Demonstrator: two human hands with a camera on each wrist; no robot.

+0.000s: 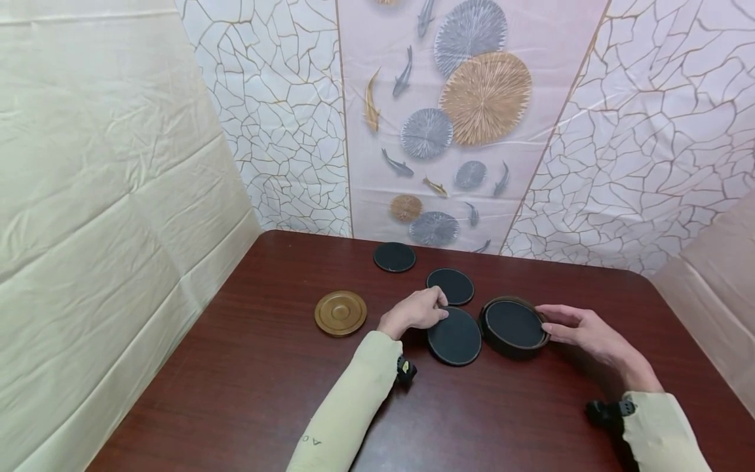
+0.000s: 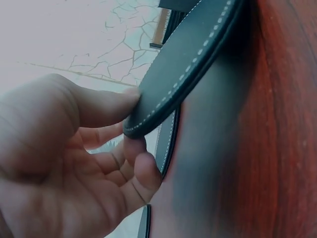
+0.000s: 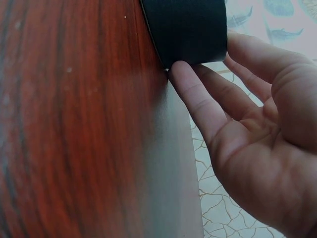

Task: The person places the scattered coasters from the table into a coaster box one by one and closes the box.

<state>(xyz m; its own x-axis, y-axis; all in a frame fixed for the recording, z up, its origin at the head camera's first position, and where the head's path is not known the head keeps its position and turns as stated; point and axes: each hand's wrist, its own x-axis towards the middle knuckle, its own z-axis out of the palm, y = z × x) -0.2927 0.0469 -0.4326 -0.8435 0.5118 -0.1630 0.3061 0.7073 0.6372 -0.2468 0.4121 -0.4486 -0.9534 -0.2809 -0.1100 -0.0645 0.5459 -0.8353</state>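
My left hand (image 1: 417,309) pinches the edge of a round black coaster (image 1: 454,337) between thumb and fingers. In the left wrist view this coaster (image 2: 181,64) shows white stitching along its rim and slants above the tabletop. To its right stands a round black coaster holder (image 1: 508,347), with a black coaster (image 1: 516,323) lying in its top. My right hand (image 1: 592,331) holds the holder's right side, thumb and fingers spread around the wall. The right wrist view shows fingertips against the dark holder wall (image 3: 185,32), low by the table.
Beyond the left hand lies another black coaster (image 1: 451,286), and a further coaster (image 1: 394,257) is near the back edge. A round brown wooden lid-like disc (image 1: 340,313) rests to the left. All are on a dark reddish wooden table (image 1: 248,367) with patterned cloth behind.
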